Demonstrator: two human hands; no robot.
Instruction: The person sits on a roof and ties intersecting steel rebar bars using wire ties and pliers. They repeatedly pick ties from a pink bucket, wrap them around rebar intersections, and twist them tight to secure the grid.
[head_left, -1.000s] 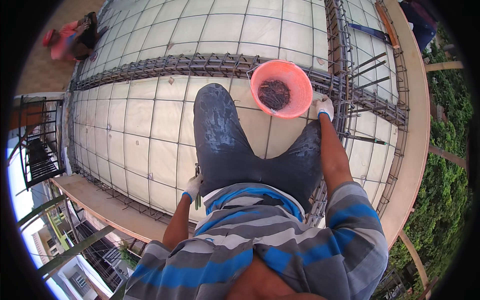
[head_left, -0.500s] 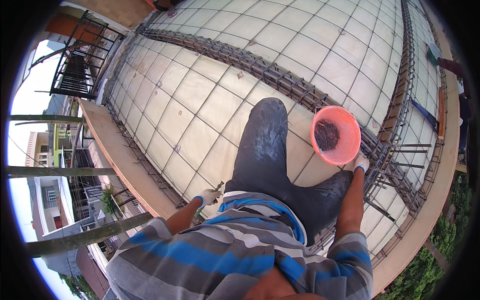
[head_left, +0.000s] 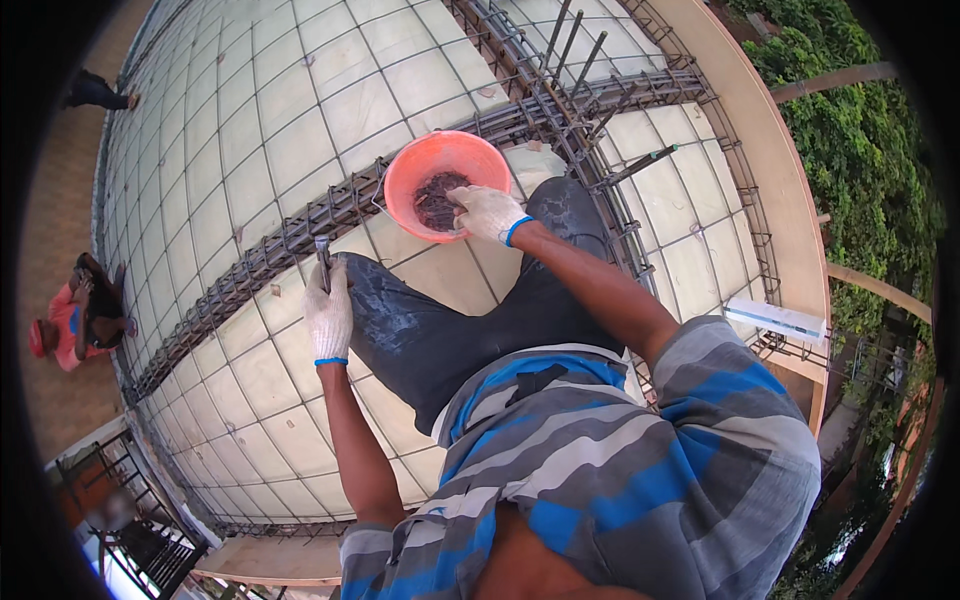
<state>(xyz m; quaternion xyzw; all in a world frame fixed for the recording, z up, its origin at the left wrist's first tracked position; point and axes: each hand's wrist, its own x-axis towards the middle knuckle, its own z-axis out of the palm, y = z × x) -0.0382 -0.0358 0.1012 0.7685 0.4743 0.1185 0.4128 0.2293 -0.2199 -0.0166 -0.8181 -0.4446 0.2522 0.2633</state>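
My left hand [head_left: 328,318], in a white knit glove with a blue cuff, is closed round a metal hand tool [head_left: 322,252]. The tool's broad shiny head points away from me; the palm hides the rest. My gloved right hand [head_left: 487,213] reaches over the near right rim of an orange-red bucket [head_left: 408,178]. Inside lies a heap of short, dark, thin pieces [head_left: 438,200], like cut wire. The right fingers are curled together at that heap, and what they pinch is hidden. The bucket stands between my knees and the rebar beam.
A rebar grid [head_left: 250,175] covers pale panels, crossed by a raised rebar beam cage [head_left: 268,255]. Several bar ends [head_left: 640,165] stick up on the right. Plank edging [head_left: 720,95] borders the trees. Another person [head_left: 75,325] crouches at far left.
My view has turned to the right. My right hand has left the bucket's outside and now reaches into it. My left hand has come forward beside my left knee with the tool.
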